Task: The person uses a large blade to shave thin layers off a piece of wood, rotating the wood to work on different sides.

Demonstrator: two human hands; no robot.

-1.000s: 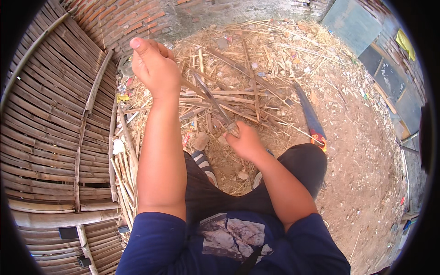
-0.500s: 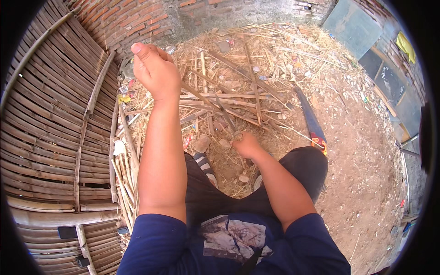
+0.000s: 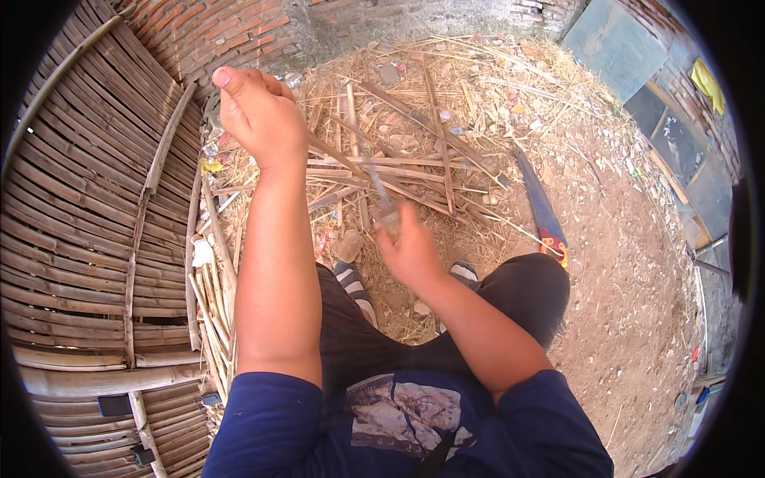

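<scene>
My left hand point(image 3: 267, 119) is raised at the upper left with its fingers curled closed. A thin bamboo strip point(image 3: 336, 153) comes out from its right side and slants down toward the middle. My right hand point(image 3: 410, 247) is wrapped round the handle of a knife point(image 3: 379, 190). The blade is blurred and points up and away, close to the strip's lower end. Below them the ground carries a loose pile of bamboo strips point(image 3: 446, 171), several of them crossing.
A handsaw point(image 3: 538, 199) with an orange handle lies right of the pile, beyond my right knee. A slatted bamboo panel point(image 3: 88, 223) stands at left, with pale sticks point(image 3: 211, 311) beside it. A brick wall point(image 3: 231, 32) closes the back; litter and straw cover the ground.
My right hand has moved up and left with the knife, nearer the strip in my left hand. My left hand has shifted slightly left.
</scene>
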